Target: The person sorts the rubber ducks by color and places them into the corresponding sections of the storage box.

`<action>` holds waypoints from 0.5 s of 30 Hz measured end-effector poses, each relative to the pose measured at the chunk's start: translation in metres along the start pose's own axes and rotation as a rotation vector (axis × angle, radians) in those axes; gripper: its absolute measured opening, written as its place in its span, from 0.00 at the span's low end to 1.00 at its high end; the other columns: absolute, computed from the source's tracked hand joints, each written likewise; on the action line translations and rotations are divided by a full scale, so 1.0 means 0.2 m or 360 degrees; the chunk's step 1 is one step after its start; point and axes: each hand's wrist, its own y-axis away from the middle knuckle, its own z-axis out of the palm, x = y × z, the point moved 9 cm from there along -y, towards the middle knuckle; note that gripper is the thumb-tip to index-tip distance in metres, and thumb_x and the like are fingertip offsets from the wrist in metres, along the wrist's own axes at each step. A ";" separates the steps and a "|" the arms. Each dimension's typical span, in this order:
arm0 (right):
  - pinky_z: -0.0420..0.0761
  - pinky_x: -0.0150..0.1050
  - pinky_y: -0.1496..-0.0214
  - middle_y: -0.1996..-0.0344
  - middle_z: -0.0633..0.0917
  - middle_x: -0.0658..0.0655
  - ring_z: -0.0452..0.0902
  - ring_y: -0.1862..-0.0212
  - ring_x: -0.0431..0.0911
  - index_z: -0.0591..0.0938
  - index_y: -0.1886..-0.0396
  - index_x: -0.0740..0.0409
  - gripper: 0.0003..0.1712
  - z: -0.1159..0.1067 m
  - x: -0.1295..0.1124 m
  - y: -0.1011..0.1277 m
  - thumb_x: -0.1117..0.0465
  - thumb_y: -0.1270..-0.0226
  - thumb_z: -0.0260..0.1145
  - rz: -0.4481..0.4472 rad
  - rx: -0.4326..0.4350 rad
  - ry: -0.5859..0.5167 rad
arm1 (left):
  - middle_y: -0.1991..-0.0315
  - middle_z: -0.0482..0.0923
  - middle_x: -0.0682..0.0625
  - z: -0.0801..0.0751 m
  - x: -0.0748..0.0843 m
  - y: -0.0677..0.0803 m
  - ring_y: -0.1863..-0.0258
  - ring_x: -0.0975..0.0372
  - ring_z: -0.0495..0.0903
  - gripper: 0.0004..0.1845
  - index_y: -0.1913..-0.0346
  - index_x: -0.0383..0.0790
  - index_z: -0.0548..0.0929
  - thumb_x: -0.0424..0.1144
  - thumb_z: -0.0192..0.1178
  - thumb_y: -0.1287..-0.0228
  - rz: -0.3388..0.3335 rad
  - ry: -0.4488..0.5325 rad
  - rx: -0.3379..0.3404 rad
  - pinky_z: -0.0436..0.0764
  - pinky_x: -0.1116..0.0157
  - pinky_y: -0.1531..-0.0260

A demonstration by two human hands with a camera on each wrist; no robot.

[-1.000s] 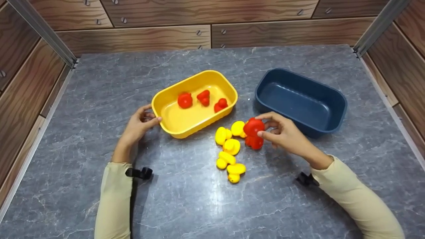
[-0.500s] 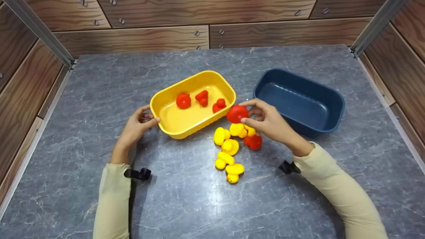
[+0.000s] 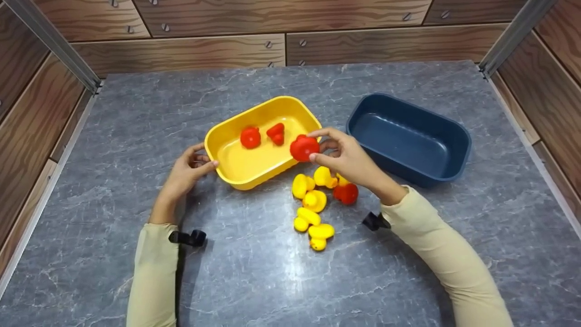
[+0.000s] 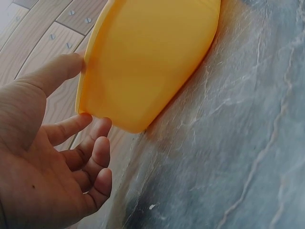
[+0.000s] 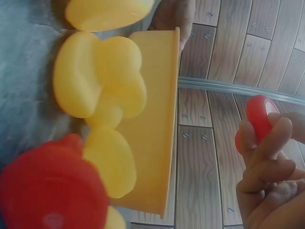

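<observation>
My right hand [image 3: 347,159] pinches a red rubber duck [image 3: 303,148] between thumb and fingers at the right end of a yellow bin [image 3: 243,164]. In the right wrist view the held duck [image 5: 261,119] shows above the bin's rim. Two red ducks [image 3: 250,137] show on the bin's floor; the held one covers the spot near its right end. At the left end my left hand [image 3: 184,175] holds the rim, with thumb and fingertips at the edge. Several yellow rubber ducks [image 3: 314,200] and one red duck [image 3: 346,194] lie just below the bins.
A dark blue bin [image 3: 408,138] stands at the right, behind my right hand, with bare floor showing. Wood-patterned panels [image 3: 181,56] enclose the grey marbled table [image 3: 254,281] at the back and both sides.
My right hand has lifted the red duck from the pile and carried it left and up to the yellow bin. The left hand has stayed at the bin's end.
</observation>
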 end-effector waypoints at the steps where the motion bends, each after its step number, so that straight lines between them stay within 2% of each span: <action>1: 0.74 0.32 0.80 0.65 0.83 0.60 0.69 0.82 0.51 0.75 0.41 0.56 0.22 0.00 -0.01 -0.01 0.63 0.35 0.65 -0.0004 0.0004 -0.0008 | 0.58 0.72 0.50 0.00 0.00 0.00 0.64 0.67 0.72 0.36 0.30 0.38 0.63 0.41 0.65 0.38 -0.0003 -0.0003 -0.0002 0.73 0.75 0.64; 4: 0.73 0.33 0.81 0.67 0.83 0.60 0.68 0.84 0.48 0.75 0.41 0.57 0.22 0.01 -0.04 -0.03 0.64 0.35 0.65 -0.0017 0.0009 -0.0040 | 0.57 0.72 0.50 0.00 0.00 0.00 0.64 0.67 0.72 0.36 0.30 0.38 0.63 0.41 0.65 0.38 -0.0005 -0.0015 -0.0010 0.73 0.75 0.64; 8: 0.73 0.30 0.80 0.65 0.82 0.60 0.70 0.83 0.42 0.74 0.40 0.57 0.23 0.04 -0.06 -0.07 0.63 0.35 0.65 -0.0011 0.0011 -0.0100 | 0.56 0.72 0.49 0.00 0.00 0.00 0.64 0.67 0.73 0.36 0.30 0.38 0.63 0.42 0.65 0.38 -0.0004 -0.0033 -0.0012 0.73 0.75 0.64; 15: 0.74 0.31 0.79 0.64 0.82 0.65 0.68 0.84 0.42 0.74 0.40 0.54 0.24 0.09 -0.10 -0.14 0.62 0.35 0.65 0.0012 0.0021 -0.0136 | 0.57 0.72 0.50 0.00 0.00 -0.01 0.64 0.67 0.72 0.35 0.30 0.37 0.64 0.41 0.64 0.38 -0.0003 -0.0041 -0.0004 0.73 0.75 0.64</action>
